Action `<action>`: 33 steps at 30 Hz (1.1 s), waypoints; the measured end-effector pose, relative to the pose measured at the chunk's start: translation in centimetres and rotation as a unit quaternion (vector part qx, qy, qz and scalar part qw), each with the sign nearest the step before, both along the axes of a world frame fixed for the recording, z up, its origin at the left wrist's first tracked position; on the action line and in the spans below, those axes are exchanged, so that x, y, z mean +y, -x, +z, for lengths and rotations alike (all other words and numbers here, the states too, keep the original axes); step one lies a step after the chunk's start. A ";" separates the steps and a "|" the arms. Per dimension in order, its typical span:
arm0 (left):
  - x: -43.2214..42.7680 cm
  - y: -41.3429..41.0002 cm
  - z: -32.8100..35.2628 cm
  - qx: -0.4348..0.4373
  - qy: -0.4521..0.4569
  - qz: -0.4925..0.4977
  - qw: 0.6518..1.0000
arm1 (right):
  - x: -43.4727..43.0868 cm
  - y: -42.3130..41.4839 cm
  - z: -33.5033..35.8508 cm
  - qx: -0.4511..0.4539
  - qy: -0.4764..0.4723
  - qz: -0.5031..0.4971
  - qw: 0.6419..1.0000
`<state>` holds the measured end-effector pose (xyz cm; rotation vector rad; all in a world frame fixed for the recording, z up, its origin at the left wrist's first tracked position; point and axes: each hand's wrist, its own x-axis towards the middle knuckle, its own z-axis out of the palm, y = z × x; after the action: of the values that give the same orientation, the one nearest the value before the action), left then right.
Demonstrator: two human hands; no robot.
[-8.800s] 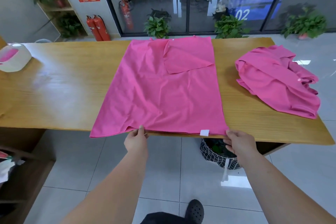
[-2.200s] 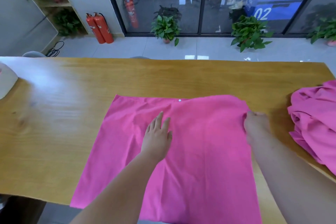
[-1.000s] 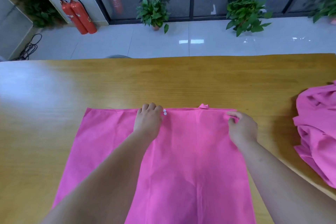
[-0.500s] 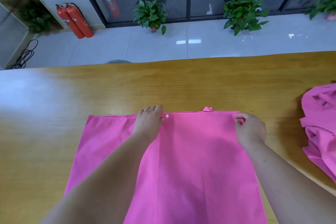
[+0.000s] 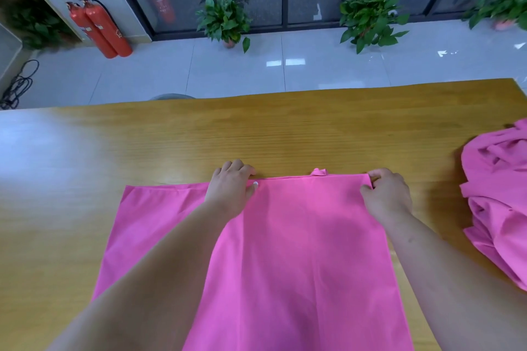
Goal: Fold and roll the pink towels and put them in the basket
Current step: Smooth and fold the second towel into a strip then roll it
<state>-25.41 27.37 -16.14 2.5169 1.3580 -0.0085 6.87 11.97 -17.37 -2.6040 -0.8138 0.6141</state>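
Note:
A pink towel lies flat on the wooden table, folded so its far edge runs straight across. My left hand sits on that far edge near the middle, fingers curled over it next to a small white snap. My right hand pinches the towel's far right corner between thumb and fingers. A small pink loop sticks out past the far edge between my hands. A heap of more pink towels lies crumpled at the table's right end. The basket is out of view.
Bare tabletop stretches beyond the towel and to its left. Past the table's far edge is a tiled floor with potted plants and red fire extinguishers against a glass wall.
Over the last second both hands stayed at the towel's far edge; the right hand shifted slightly right to the corner. Earlier the towel was spread longer and got folded over.

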 end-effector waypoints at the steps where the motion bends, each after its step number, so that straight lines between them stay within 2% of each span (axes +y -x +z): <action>1: 0.1 -0.1 0.1 0.002 0.006 -0.006 1.000 | 0.1 -0.2 -0.1 0.006 0.001 0.000 1.000; 9: 1.3 -0.6 0.9 0.024 0.060 -0.003 0.998 | 0.2 -1.1 2.0 0.033 -0.025 0.008 0.999; 16: 1.5 0.0 2.8 0.029 0.036 -0.025 0.999 | -0.4 -0.3 6.1 0.063 -0.096 -0.023 0.993; 18: 1.5 0.3 3.5 0.037 0.031 -0.032 0.998 | -0.1 1.4 8.1 0.049 -0.101 0.025 0.993; 20: 1.4 0.7 4.4 0.047 0.017 -0.034 0.998 | -0.1 4.7 11.2 0.141 -0.124 0.149 0.971; 22: 1.3 1.1 5.4 0.055 -0.001 -0.036 0.998 | -0.9 7.4 14.9 0.324 -0.159 0.245 0.900; 23: 1.2 1.2 6.0 0.056 -0.009 -0.034 0.998 | -1.3 7.6 16.1 0.371 -0.177 0.243 0.879; 24: 1.1 1.4 6.5 0.052 -0.015 -0.031 0.998 | -1.5 7.0 16.7 0.382 -0.196 0.206 0.879; 25: 1.0 1.7 6.9 0.043 -0.016 -0.029 0.999 | -1.6 5.5 16.3 0.338 -0.207 0.130 0.909; 26: 1.0 2.0 7.0 0.029 -0.011 -0.026 0.999 | -1.7 4.0 16.0 0.226 -0.182 0.057 0.955; 27: 0.9 2.4 7.2 0.014 -0.004 -0.023 1.000 | -1.8 3.2 15.9 0.101 -0.106 0.032 0.989; 28: 0.7 2.7 7.3 0.003 0.002 -0.020 1.000 | -2.0 3.6 16.3 0.020 -0.049 0.055 0.997; 29: 0.6 2.9 7.5 0.000 0.007 -0.020 1.000 | -2.0 4.8 16.8 0.019 -0.047 0.118 0.992; 30: 0.4 3.0 7.8 0.000 0.009 -0.025 1.000 | -2.0 6.9 17.9 0.096 -0.079 0.204 0.971; 31: 0.3 3.0 8.0 0.001 0.006 -0.026 1.000 | -2.1 8.8 18.9 0.217 -0.105 0.276 0.930; 32: 0.2 3.1 8.2 0.004 0.001 -0.023 1.000 | -2.5 11.0 20.6 0.338 -0.121 0.318 0.878; 33: 0.1 3.2 8.5 0.015 -0.001 -0.016 1.000 | -2.7 11.7 21.1 0.398 -0.135 0.321 0.848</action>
<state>-28.57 27.47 -7.66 2.5496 1.3302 -0.0527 -4.81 9.25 3.74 -1.5208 -1.3149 1.4910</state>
